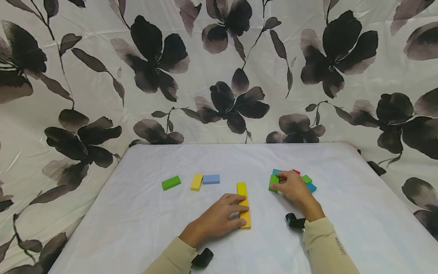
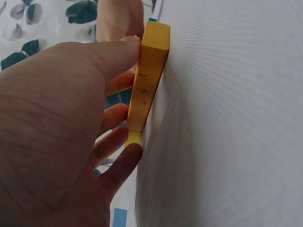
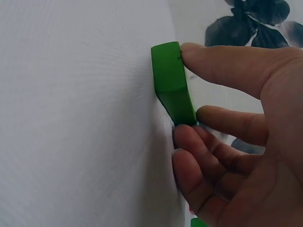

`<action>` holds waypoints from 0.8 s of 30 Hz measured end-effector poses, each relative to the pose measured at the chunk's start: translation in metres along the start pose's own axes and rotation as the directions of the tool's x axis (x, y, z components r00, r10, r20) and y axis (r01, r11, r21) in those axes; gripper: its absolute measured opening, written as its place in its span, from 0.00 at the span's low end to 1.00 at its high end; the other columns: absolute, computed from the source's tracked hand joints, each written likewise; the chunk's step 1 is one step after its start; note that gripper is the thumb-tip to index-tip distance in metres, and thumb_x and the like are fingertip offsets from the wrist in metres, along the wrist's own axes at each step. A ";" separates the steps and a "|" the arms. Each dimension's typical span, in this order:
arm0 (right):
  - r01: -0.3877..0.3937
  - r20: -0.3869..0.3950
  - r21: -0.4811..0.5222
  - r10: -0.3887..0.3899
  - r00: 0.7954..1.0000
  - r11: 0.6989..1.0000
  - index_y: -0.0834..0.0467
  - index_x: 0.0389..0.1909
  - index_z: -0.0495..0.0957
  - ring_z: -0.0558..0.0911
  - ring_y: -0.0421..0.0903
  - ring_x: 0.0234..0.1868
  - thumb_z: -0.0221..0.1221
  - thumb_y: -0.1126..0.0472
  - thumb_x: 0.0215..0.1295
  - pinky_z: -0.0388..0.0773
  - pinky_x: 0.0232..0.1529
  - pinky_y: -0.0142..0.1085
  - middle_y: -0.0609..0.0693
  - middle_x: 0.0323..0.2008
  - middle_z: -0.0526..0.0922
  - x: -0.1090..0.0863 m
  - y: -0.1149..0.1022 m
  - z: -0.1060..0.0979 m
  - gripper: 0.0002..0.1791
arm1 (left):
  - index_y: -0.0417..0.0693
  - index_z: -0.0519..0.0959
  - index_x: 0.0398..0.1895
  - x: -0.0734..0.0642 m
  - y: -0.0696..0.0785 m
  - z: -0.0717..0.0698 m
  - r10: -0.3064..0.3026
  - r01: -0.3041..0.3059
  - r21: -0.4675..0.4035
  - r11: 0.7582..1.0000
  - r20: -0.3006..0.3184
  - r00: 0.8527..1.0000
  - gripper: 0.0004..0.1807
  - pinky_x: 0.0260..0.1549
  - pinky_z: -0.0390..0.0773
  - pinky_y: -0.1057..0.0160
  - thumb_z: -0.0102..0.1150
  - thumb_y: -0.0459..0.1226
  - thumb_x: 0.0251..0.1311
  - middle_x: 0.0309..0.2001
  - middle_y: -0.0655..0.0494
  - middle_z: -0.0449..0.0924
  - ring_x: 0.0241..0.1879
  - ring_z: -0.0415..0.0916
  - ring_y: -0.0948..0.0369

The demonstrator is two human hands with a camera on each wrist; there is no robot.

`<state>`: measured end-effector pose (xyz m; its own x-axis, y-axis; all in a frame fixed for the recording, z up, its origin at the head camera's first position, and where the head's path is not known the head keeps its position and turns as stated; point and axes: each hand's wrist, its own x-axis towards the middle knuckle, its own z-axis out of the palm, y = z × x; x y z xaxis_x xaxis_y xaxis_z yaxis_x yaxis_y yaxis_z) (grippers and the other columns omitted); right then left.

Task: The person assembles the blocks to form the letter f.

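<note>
My left hand [image 1: 219, 216] rests, fingers spread, across a row of yellow blocks [image 1: 241, 189] midway between the side edges of the table [image 1: 123, 228]; my right hand [image 1: 292, 187] pinches a green block [image 1: 274, 180] nearer the far right corner.

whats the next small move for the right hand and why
Probably slide the green block left toward the yellow row: the right hand has it between thumb and fingers, the left hand rests on the row, and the cloth between them looks bare.
</note>
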<state>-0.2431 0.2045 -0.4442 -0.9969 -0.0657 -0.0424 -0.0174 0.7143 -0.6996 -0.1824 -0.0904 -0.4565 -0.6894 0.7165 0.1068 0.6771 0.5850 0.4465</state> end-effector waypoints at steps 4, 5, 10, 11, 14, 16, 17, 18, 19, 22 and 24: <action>0.006 0.017 -0.020 -0.005 1.000 1.000 0.70 0.61 0.74 0.78 0.54 0.50 0.70 0.54 0.61 0.76 0.53 0.50 0.60 0.49 0.80 0.000 0.000 0.000 0.33 | 0.59 0.79 0.64 -0.001 0.000 0.000 0.004 -0.004 -0.003 1.000 -0.001 1.000 0.23 0.67 0.65 0.54 0.57 0.53 0.70 0.71 0.61 0.65 0.71 0.59 0.60; 0.009 0.020 -0.023 -0.009 1.000 1.000 0.70 0.61 0.73 0.78 0.54 0.50 0.70 0.54 0.61 0.76 0.53 0.50 0.60 0.49 0.80 0.000 0.000 0.000 0.33 | 0.59 0.79 0.64 -0.001 0.000 0.000 0.003 -0.003 -0.004 1.000 -0.002 1.000 0.23 0.67 0.65 0.54 0.57 0.53 0.70 0.71 0.61 0.65 0.70 0.59 0.60; 0.010 0.034 -0.037 -0.009 0.999 0.999 0.71 0.61 0.73 0.77 0.53 0.48 0.70 0.54 0.60 0.76 0.52 0.49 0.60 0.48 0.80 0.000 -0.002 0.000 0.34 | 0.60 0.79 0.64 0.000 0.000 0.001 -0.009 0.009 -0.015 1.000 0.004 1.000 0.23 0.67 0.64 0.55 0.57 0.54 0.70 0.71 0.62 0.65 0.70 0.58 0.61; 0.008 0.036 -0.041 -0.007 0.999 0.999 0.71 0.61 0.73 0.77 0.53 0.48 0.70 0.53 0.60 0.76 0.52 0.49 0.60 0.48 0.80 0.000 -0.002 0.000 0.35 | 0.60 0.79 0.64 0.000 0.000 0.001 -0.012 0.012 -0.016 1.000 0.005 1.000 0.23 0.67 0.64 0.55 0.57 0.54 0.70 0.71 0.62 0.65 0.70 0.58 0.61; 0.003 0.034 -0.052 -0.001 0.999 0.999 0.70 0.62 0.73 0.77 0.52 0.47 0.70 0.53 0.60 0.76 0.51 0.49 0.59 0.48 0.80 0.000 -0.003 0.001 0.35 | 0.61 0.79 0.64 0.000 -0.001 0.001 -0.021 0.021 -0.020 1.000 0.008 1.000 0.23 0.68 0.64 0.54 0.58 0.54 0.70 0.71 0.63 0.65 0.71 0.58 0.61; 0.001 0.030 -0.055 0.001 1.000 0.998 0.70 0.62 0.73 0.77 0.52 0.46 0.71 0.53 0.60 0.76 0.50 0.48 0.59 0.48 0.80 0.000 -0.003 0.001 0.35 | 0.61 0.79 0.64 0.000 -0.001 0.001 -0.022 0.023 -0.023 0.999 0.009 1.000 0.23 0.68 0.64 0.54 0.58 0.54 0.70 0.71 0.63 0.65 0.71 0.58 0.61; -0.003 0.027 -0.052 0.004 1.000 0.999 0.70 0.62 0.73 0.76 0.52 0.46 0.71 0.52 0.60 0.76 0.50 0.48 0.59 0.47 0.79 -0.001 -0.003 0.002 0.35 | 0.61 0.79 0.64 0.000 -0.001 0.001 -0.022 0.022 -0.026 0.999 0.008 1.000 0.23 0.68 0.64 0.54 0.57 0.54 0.70 0.71 0.63 0.65 0.71 0.58 0.61; -0.004 0.023 -0.048 0.006 1.000 0.999 0.69 0.61 0.73 0.76 0.53 0.46 0.71 0.52 0.60 0.76 0.50 0.48 0.58 0.47 0.79 -0.001 -0.003 0.002 0.35 | 0.61 0.79 0.64 0.000 -0.001 0.001 -0.023 0.023 -0.027 0.999 0.009 1.000 0.23 0.67 0.64 0.54 0.58 0.54 0.69 0.71 0.63 0.65 0.71 0.58 0.61; -0.005 0.021 -0.044 0.006 1.000 0.999 0.69 0.60 0.73 0.76 0.53 0.46 0.71 0.52 0.60 0.76 0.50 0.49 0.59 0.47 0.79 -0.001 -0.003 0.002 0.34 | 0.61 0.79 0.64 0.000 -0.001 0.001 -0.022 0.022 -0.025 0.999 0.009 1.000 0.23 0.67 0.64 0.54 0.57 0.54 0.70 0.71 0.63 0.65 0.71 0.58 0.61; -0.013 0.011 -0.023 0.013 1.000 1.000 0.68 0.57 0.72 0.76 0.54 0.46 0.71 0.53 0.60 0.76 0.49 0.49 0.59 0.46 0.78 -0.002 -0.003 0.001 0.32 | 0.61 0.79 0.64 0.000 0.000 0.001 -0.025 0.025 -0.020 0.999 0.007 1.000 0.23 0.67 0.65 0.54 0.58 0.54 0.69 0.71 0.63 0.65 0.71 0.58 0.61; -0.015 0.006 -0.005 0.016 1.000 1.000 0.66 0.55 0.71 0.76 0.54 0.45 0.71 0.53 0.60 0.75 0.49 0.48 0.59 0.45 0.77 -0.002 -0.003 0.000 0.30 | 0.61 0.79 0.64 0.000 0.000 0.001 -0.029 0.029 -0.015 0.999 0.006 1.000 0.23 0.67 0.65 0.54 0.58 0.54 0.69 0.71 0.63 0.64 0.71 0.58 0.61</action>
<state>-0.2411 0.2027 -0.4424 -0.9966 -0.0585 -0.0572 -0.0023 0.7186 -0.6954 -0.1818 -0.0902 -0.4575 -0.7068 0.7019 0.0883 0.6530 0.5994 0.4629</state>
